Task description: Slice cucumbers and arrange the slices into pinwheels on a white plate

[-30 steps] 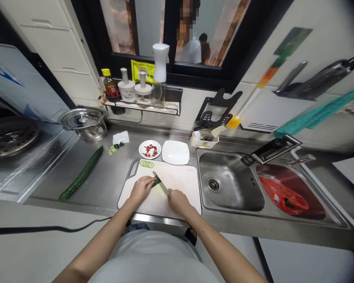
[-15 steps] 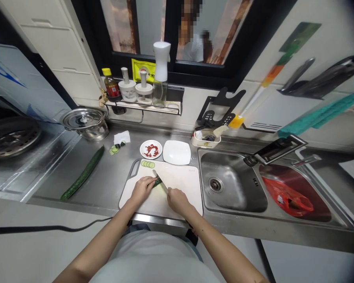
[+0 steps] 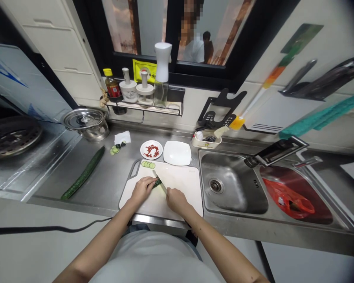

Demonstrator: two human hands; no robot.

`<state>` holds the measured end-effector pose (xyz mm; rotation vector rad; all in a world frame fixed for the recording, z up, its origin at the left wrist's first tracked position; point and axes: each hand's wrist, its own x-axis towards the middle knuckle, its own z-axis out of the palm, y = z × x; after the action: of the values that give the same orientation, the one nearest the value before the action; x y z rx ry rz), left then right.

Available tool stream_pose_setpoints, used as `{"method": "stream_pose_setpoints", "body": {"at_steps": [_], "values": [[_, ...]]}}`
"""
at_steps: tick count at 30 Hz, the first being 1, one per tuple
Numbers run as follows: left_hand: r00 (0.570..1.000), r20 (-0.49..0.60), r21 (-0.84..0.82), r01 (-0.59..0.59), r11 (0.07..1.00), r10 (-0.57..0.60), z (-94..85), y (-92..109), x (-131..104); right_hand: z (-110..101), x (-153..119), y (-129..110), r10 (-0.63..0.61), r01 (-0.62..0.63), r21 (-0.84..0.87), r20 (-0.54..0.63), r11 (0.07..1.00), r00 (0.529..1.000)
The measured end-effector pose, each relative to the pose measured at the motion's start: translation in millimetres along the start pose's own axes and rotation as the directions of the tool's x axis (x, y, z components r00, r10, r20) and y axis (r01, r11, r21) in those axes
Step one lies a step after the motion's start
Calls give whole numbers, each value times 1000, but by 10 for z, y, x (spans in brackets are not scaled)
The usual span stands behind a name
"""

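On the white cutting board [image 3: 182,188], my left hand [image 3: 143,189] is closed on a short dark green cucumber piece [image 3: 157,182], fingers bent over its left end. My right hand [image 3: 176,199] is wrapped round the handle of a knife [image 3: 160,181], whose blade lies against the piece's right side. Several pale cucumber slices [image 3: 147,164] overlap in a row at the board's upper left. Beyond the board are a round plate of red chopped bits [image 3: 151,149] and a white square plate [image 3: 177,153]. A whole cucumber [image 3: 84,173] lies on the counter to the left.
A sink [image 3: 234,182] is right of the board, with a red bag [image 3: 294,200] in the second basin. A lidded steel pot [image 3: 88,124] stands at the back left, near cucumber scraps [image 3: 114,149]. Bottles fill a wall shelf [image 3: 144,106].
My right hand and the knife have shifted very slightly left. The left hand keeps its hold on the cucumber piece.
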<state>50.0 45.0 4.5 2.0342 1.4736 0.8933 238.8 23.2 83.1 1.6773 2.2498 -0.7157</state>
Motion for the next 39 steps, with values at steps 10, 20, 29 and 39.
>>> {"method": "stream_pose_setpoints", "body": {"at_steps": [10,20,29,39], "values": [[1000,7,-7,9,1000,-9,2,-7,0,16,62,-29,17,-17,10,0,1000,1000],[1000,-5,-4,10,1000,-10,13,-15,3,64,69,-11,12,-12,-5,-1,1000,1000],[1000,-7,0,5,1000,-5,22,-41,1,66,110,-52,19,-19,0,-24,1000,1000],[1000,-16,-1,13,1000,-13,37,-46,2,139,-5,26,35,-35,-6,-8,999,999]]}}
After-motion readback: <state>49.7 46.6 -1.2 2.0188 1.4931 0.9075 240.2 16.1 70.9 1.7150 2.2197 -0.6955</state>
